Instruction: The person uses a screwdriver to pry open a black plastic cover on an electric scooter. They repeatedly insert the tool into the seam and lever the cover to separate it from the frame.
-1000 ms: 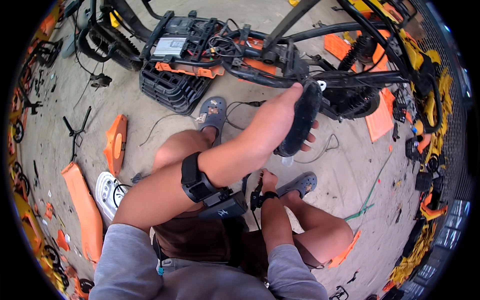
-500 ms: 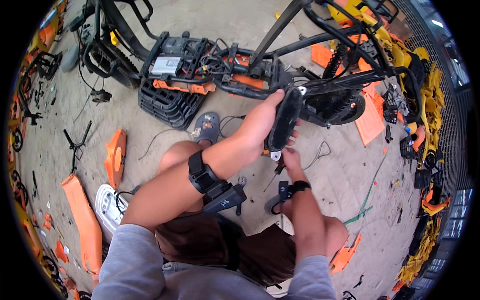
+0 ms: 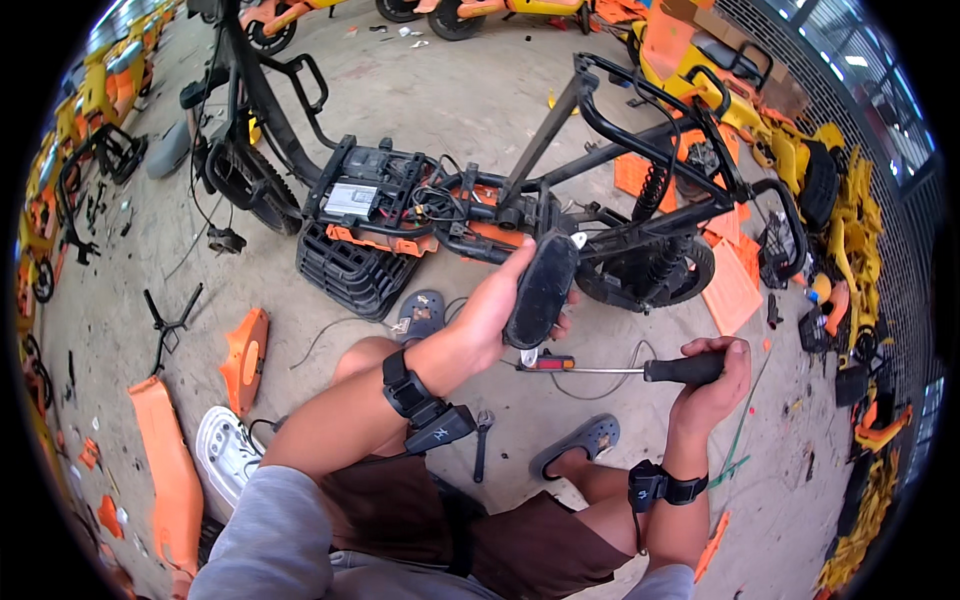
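Note:
My left hand [image 3: 492,312] is wrapped round a long, rounded black part [image 3: 543,292] with a pale metal tab at each end. Its thumb lies along the upper left edge, and other fingertips show on the far side. At the part's lower tab is a small red and orange piece [image 3: 545,364]; whether it is fixed there I cannot tell. Off to the right, my right hand [image 3: 725,390] grips a screwdriver [image 3: 685,370] by its black handle. The shaft lies almost level, pointing left toward the red and orange piece; whether its tip touches anything is unclear.
Just beyond stands a stripped scooter frame [image 3: 590,150] with exposed wiring and a black basket [image 3: 355,275]. A wrench [image 3: 483,445] lies on the floor between my feet. Orange panels [image 3: 165,470] and a white part [image 3: 222,450] lie left. Yellow parts [image 3: 865,240] are piled right.
My right hand has moved right, away from my left, and the screwdriver has swung from pointing down to nearly level. The left hand still holds the black part. The view has tilted up.

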### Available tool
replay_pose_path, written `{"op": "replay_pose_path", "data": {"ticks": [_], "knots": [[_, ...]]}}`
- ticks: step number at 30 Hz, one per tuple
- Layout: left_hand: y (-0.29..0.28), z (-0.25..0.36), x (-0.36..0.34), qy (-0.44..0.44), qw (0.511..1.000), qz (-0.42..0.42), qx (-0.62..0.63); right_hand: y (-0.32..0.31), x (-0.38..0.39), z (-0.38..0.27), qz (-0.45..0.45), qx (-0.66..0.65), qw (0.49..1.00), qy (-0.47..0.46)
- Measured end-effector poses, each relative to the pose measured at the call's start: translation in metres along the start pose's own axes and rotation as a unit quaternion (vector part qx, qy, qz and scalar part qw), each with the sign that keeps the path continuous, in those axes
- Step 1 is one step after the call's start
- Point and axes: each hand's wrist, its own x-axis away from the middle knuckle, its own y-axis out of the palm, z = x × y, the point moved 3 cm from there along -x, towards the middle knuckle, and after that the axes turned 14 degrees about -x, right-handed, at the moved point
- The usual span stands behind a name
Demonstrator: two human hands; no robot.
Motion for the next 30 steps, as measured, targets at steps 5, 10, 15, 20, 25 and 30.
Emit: {"op": "replay_pose_path", "data": {"ticks": [5, 10, 15, 20, 25, 30], "knots": [[-0.006, -0.005, -0.005, -0.033, 0.999, 0.035, 0.000, -0.007, 0.002, -0.002, 0.059, -0.073, 0.996, -0.015], [-0.004, -0.016, -0.009, -0.065, 0.996, 0.044, -0.049, 0.001, 0.009, -0.006, -0.020, -0.040, 0.999, -0.004], [0.002, -0.023, -0.007, -0.105, 0.988, 0.075, -0.079, 0.004, 0.008, -0.007, -0.036, -0.035, 0.999, 0.007], [0.000, -0.024, -0.007, -0.125, 0.986, 0.076, -0.080, 0.009, 0.010, -0.004, -0.038, -0.025, 0.999, 0.016], [-0.001, -0.024, -0.006, -0.128, 0.985, 0.083, -0.077, 0.009, 0.012, 0.000, -0.048, -0.017, 0.999, 0.014], [-0.002, -0.024, -0.006, -0.116, 0.988, 0.072, -0.070, 0.010, 0.012, 0.000, -0.048, -0.017, 0.999, 0.012]]}}
